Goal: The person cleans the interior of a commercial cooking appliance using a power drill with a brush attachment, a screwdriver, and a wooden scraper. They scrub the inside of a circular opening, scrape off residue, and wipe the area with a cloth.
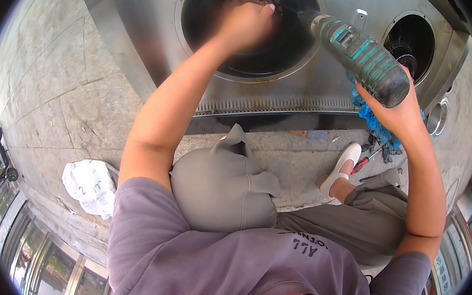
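Note:
A stainless-steel unit point(139, 21), apparently a commercial range, lies before me with a large round opening point(281, 63) in its face. My left hand point(248, 26) is over that opening, blurred, with curled fingers and the thumb on top. Whether it grips anything is hidden. In my right hand point(399, 113) is a black and teal power drill point(361, 59). Its front end points left over the opening's right rim, and a thin dark bit seems to reach towards my left hand. Beneath the right hand hangs a crumpled blue plastic bag point(379, 124).
A smaller round opening point(414, 36) is at the right of the steel face. On the paving lie a red-handled screwdriver point(361, 163), dark gloves or rags point(389, 152), metal rings point(437, 118) and a white plastic bag point(89, 187). My shoe point(341, 169) is close to the screwdriver.

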The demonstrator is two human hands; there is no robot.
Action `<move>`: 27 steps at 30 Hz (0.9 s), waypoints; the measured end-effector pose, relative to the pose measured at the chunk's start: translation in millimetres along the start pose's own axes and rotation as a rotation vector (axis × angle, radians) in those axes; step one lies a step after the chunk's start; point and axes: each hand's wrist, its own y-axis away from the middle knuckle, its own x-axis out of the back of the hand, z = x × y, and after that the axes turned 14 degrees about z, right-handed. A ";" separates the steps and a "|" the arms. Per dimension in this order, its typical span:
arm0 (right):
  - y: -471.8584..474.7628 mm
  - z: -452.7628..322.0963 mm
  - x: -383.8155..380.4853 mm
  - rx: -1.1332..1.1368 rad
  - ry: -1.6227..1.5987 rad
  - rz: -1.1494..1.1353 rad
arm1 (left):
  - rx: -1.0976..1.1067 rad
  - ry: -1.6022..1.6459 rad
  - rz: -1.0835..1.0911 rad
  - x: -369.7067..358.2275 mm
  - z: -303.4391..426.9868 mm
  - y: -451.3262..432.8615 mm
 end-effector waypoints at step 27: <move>18.1 10.3 10.1 -0.068 -0.216 -0.013 | -0.082 0.092 -0.098 12.5 4.9 1.9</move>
